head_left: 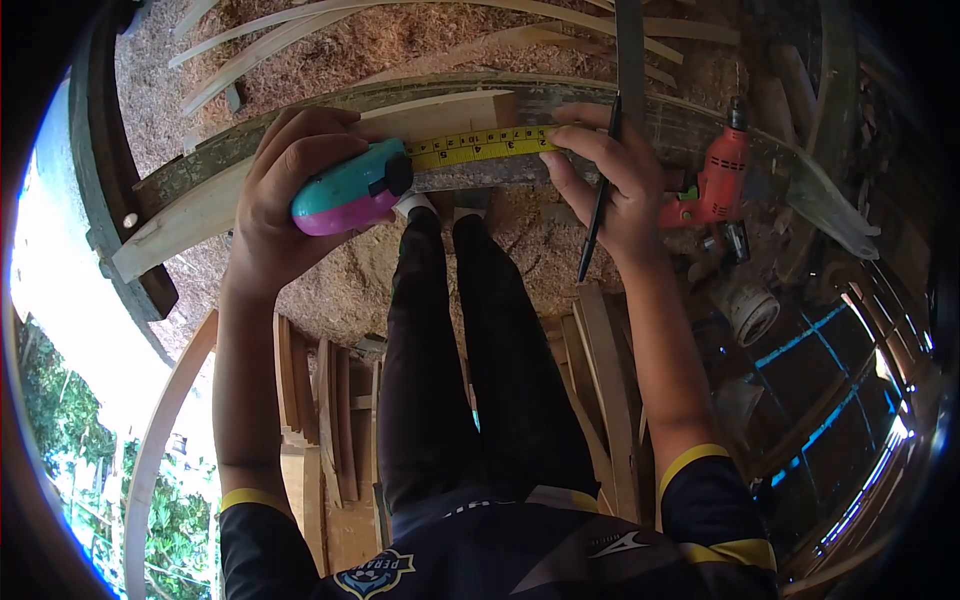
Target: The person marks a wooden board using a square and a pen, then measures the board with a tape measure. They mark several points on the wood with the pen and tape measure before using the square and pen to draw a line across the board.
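Note:
My left hand (285,185) is wrapped round the teal and pink case of a tape measure (345,190). From the case a yellow tape blade (478,146) runs out to the right, numbers showing. Thumb and fingertips of my right hand (620,185) pinch the blade near its low numbers; its very end is hidden by the fingers. A slim black pen or pencil (598,215) is tucked between the fingers of that same hand, pointing down. Just beyond the blade lies a pale wood piece (435,115), resting on a weathered plank (220,145).
A red power drill (722,175) with a bit lies to the right. Behind it is a clear plastic bag (830,215). Curved wood strips (270,45) lie on shavings at the far side. More wood pieces (335,420) stand near my legs, and a white container (752,315) sits at right.

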`<state>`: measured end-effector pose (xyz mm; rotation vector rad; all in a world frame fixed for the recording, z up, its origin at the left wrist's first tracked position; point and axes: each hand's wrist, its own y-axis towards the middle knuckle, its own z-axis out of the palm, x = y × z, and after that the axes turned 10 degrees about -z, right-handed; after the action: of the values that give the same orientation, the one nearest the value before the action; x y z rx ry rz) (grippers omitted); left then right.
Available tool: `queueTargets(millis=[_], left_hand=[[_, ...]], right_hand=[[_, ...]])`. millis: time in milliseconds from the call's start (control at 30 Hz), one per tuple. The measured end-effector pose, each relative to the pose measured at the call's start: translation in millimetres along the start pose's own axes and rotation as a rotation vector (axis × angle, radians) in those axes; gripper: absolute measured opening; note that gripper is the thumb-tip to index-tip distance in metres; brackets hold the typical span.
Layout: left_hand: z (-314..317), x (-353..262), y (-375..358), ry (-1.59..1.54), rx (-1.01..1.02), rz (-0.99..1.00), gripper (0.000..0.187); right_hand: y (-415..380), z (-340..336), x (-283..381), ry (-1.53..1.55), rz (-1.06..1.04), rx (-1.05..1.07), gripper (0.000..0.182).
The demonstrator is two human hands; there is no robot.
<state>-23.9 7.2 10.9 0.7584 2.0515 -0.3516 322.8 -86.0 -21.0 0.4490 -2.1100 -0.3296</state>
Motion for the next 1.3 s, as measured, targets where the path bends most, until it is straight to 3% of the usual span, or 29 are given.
queueTargets(millis=[100, 1300], left_hand=[[4.8, -0.9, 0.8, -0.031, -0.055, -0.007, 0.067], [1.4, -1.2, 0.4, -0.043, -0.033, 0.038, 0.069]], right_hand=[[0.5, -0.1, 0.2, -0.006, -0.008, 0.001, 0.022], [-7.9, 7.2, 5.6, 0.001, 0.011, 0.041, 0.030]])
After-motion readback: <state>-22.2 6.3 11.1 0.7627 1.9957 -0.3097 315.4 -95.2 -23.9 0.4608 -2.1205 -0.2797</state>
